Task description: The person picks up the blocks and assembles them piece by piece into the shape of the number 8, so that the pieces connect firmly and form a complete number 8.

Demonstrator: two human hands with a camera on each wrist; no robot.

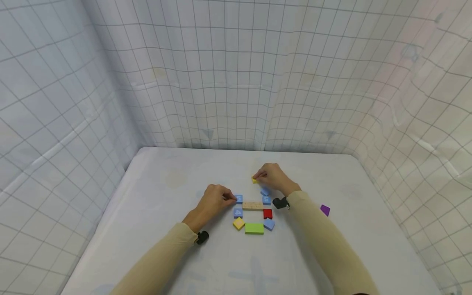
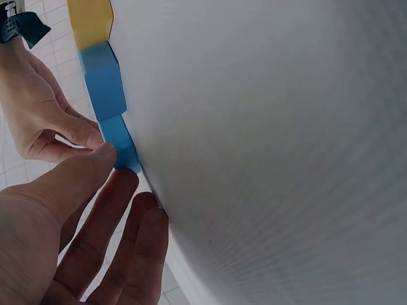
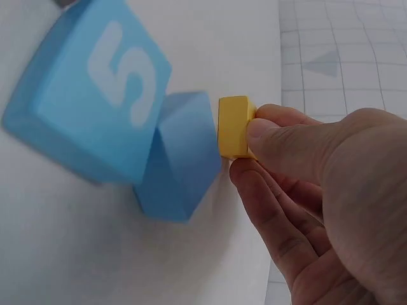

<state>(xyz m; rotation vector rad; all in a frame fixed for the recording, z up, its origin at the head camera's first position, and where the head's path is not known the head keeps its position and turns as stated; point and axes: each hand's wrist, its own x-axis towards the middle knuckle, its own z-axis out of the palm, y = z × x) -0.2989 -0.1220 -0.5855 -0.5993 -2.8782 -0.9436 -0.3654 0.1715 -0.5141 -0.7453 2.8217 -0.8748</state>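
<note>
My left hand (image 1: 214, 203) is at a blue block marked 5 (image 1: 239, 199), its thumb and index fingertip pinching the block's outer end. The right hand (image 1: 273, 176) pinches a small yellow block (image 3: 234, 127) between thumb and fingers, over the far part of the table. Just nearer than that lies an angled blue block (image 3: 184, 152), touching or almost touching another blue block with a 5 (image 1: 266, 200). Between the two numbered blocks runs a plain wooden bar (image 1: 253, 206). Below the left one sits a blue block marked 4 (image 1: 238, 213).
A red block (image 1: 267, 214), a turned yellow block (image 1: 239, 223), an angled blue block (image 1: 269, 224) and a green bar (image 1: 254, 228) complete the near side of the arrangement. Off to the right lies a purple block (image 1: 325, 210). Gridded white curtains (image 1: 236, 82) surround the white table (image 1: 166, 164).
</note>
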